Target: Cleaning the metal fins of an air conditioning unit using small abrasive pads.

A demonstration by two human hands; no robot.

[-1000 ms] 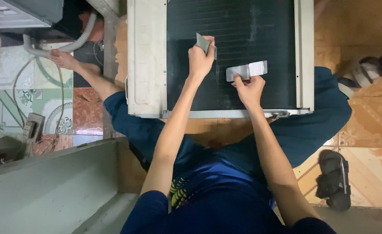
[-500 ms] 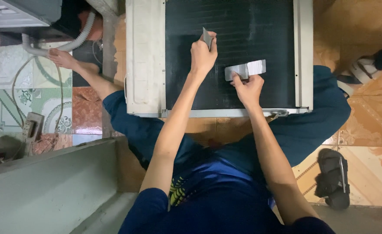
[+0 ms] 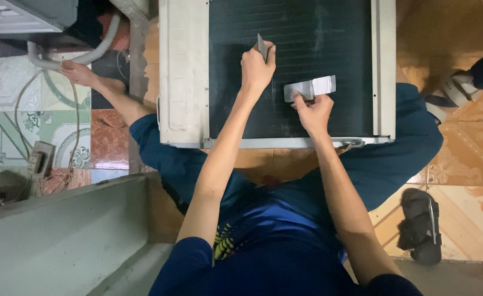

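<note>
Left hand: my left hand (image 3: 256, 68) has its fingers clamped on a small grey blade (image 3: 262, 47), held near the top of the dark finned coil (image 3: 334, 44).
Right hand: my right hand (image 3: 314, 109) has its fingers pinched on the lower edge of a flat metal comb (image 3: 310, 87) lying against the fins.
Unit: the white casing (image 3: 184, 71) lies flat on the tiled floor (image 3: 472, 159) between my knees.
Technique: I judge it best to keep both tools square to the fins and press lightly.
Nearby: another person's hand (image 3: 74, 71) holds a grey hose (image 3: 96, 46).
</note>
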